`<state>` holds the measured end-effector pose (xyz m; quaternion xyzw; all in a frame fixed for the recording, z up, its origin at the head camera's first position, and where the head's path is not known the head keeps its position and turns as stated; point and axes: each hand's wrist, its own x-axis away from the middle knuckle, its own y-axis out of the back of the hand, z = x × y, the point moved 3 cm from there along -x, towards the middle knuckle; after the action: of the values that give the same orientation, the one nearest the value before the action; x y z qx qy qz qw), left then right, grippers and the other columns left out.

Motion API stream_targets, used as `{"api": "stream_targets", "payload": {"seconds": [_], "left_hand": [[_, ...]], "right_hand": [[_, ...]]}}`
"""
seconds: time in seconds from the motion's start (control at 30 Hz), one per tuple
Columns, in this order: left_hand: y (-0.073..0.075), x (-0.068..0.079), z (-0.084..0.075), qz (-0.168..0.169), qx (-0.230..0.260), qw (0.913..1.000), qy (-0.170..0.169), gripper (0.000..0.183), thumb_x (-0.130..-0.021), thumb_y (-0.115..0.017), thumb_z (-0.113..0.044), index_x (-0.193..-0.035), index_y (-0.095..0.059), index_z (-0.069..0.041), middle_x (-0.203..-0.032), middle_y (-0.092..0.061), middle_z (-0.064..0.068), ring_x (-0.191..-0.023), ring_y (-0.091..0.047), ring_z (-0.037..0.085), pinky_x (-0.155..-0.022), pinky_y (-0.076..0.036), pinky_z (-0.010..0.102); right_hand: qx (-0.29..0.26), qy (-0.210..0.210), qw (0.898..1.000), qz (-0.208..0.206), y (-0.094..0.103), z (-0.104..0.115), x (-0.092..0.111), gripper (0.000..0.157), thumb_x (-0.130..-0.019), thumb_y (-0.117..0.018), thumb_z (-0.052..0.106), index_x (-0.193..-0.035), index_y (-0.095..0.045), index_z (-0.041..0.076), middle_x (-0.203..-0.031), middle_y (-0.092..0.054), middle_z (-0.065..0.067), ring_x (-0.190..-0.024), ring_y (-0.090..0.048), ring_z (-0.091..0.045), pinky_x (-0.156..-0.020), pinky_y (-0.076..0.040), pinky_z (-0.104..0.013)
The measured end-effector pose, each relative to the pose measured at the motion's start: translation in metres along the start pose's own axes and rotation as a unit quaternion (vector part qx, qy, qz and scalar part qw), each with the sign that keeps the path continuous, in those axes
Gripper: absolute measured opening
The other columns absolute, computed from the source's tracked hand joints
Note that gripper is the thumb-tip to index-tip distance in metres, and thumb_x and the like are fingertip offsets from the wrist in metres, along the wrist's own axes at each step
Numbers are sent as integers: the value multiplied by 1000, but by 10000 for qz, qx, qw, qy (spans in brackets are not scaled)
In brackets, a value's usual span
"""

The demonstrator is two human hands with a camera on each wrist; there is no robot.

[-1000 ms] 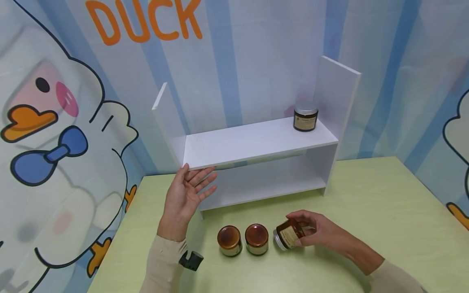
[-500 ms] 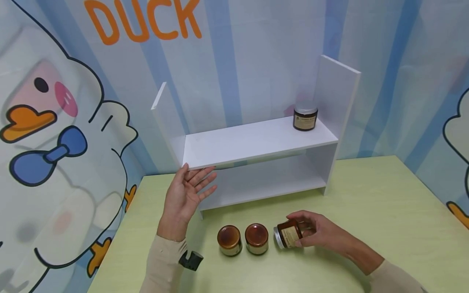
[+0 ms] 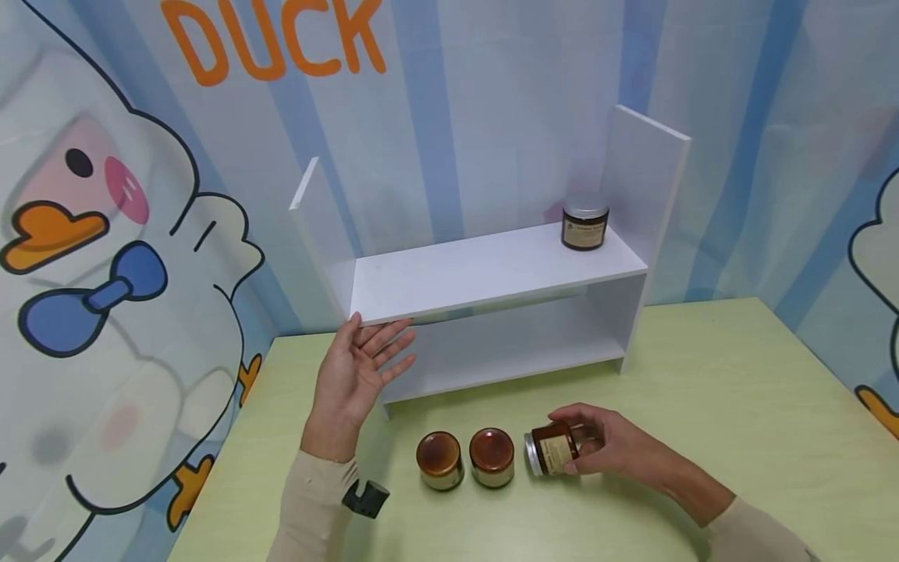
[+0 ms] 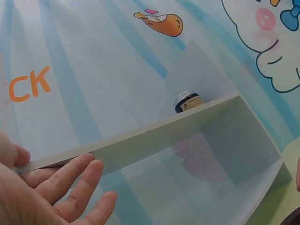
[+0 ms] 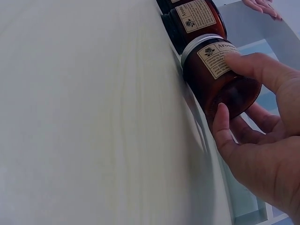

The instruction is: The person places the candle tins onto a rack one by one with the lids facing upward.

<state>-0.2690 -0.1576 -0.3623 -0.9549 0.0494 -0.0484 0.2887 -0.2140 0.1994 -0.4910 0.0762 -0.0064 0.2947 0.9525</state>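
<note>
My right hand (image 3: 605,443) grips an amber glass jar (image 3: 552,449) with a cream label, low over the table. The jar is tilted on its side, its silver lid facing left. In the right wrist view its lid end comes close to a neighbouring jar (image 5: 199,18); whether they touch I cannot tell. Two similar jars, left (image 3: 440,460) and right (image 3: 492,457), stand side by side, amber glass facing up. My left hand (image 3: 356,382) is at the white shelf's (image 3: 449,285) left front corner. Thumb and index finger pinch the board's edge; the other fingers spread beneath it.
A jar with a silver lid (image 3: 585,226) stands upright at the right end of the upper shelf. The white unit's side panel (image 3: 649,179) rises beside it. Below runs a lower shelf (image 3: 520,343). The pale green table (image 3: 737,375) meets a cartoon-printed backdrop (image 3: 506,101).
The jar in my right hand has turned slightly, so its lid faces more directly left and its axis lies more level. The left hand and the other jars look the same.
</note>
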Motion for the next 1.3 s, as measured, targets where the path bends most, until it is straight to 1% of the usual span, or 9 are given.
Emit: {"api": "stream_targets", "payload": {"seconds": [0.13,0.33,0.53,0.73,0.97,1.13,1.3], "left_hand": [[0,0,0,0,12,10000,-8,49,-110,-42,-44,-130,-58,-2,-119,-75,10,-117,-69,27,-107,-48,53],[0,0,0,21,-19,10000,-7,48,-110,-41,-44,-128,-59,-3,-119,-75,9,-116,-69,27,-103,-51,51],[0,0,0,25,-2,10000,-2,49,-110,-41,-44,-129,-58,-2,-119,-75,10,-117,-69,27,-104,-50,51],[-1,0,0,0,2,10000,15,49,-110,-41,-44,-130,-56,-2,-122,-74,11,-117,-69,27,-104,-50,51],[0,1,0,-21,15,10000,19,48,-110,-42,-44,-128,-57,-2,-128,-70,14,-117,-68,28,-103,-51,51],[-1,1,0,-24,20,10000,35,48,-110,-41,-44,-128,-57,-2,-125,-72,12,-117,-68,28,-103,-51,51],[-1,1,-1,-2,33,10000,46,49,-111,-41,-44,-129,-57,-1,-123,-73,11,-117,-68,27,-103,-51,50]], "right_hand": [[61,20,10000,26,0,-1,-1,71,-87,-80,7,-147,-43,-4,-138,-53,-26,-106,-61,-33,-83,-58,-35],[93,45,9999,77,-2,-2,-2,71,-86,-81,5,-145,-44,-5,-135,-55,-24,-106,-62,-33,-83,-58,-34],[191,75,9998,-9,-3,0,-3,68,-86,-80,5,-144,-46,-5,-134,-56,-23,-107,-60,-29,-84,-57,-32],[405,193,9990,-52,-3,5,-5,65,-87,-79,6,-143,-48,-6,-134,-55,-24,-109,-57,-30,-84,-57,-32],[642,101,9979,51,-5,6,-12,70,-86,-83,11,-144,-48,-2,-134,-55,-22,-110,-58,-32,-83,-58,-34],[803,66,9965,207,-7,9,-14,74,-85,-85,14,-146,-46,-2,-133,-55,-21,-111,-59,-33,-80,-58,-35],[952,19,9953,170,-8,11,-15,75,-84,-85,14,-146,-46,-1,-133,-56,-20,-114,-59,-33,-80,-58,-34]]}}
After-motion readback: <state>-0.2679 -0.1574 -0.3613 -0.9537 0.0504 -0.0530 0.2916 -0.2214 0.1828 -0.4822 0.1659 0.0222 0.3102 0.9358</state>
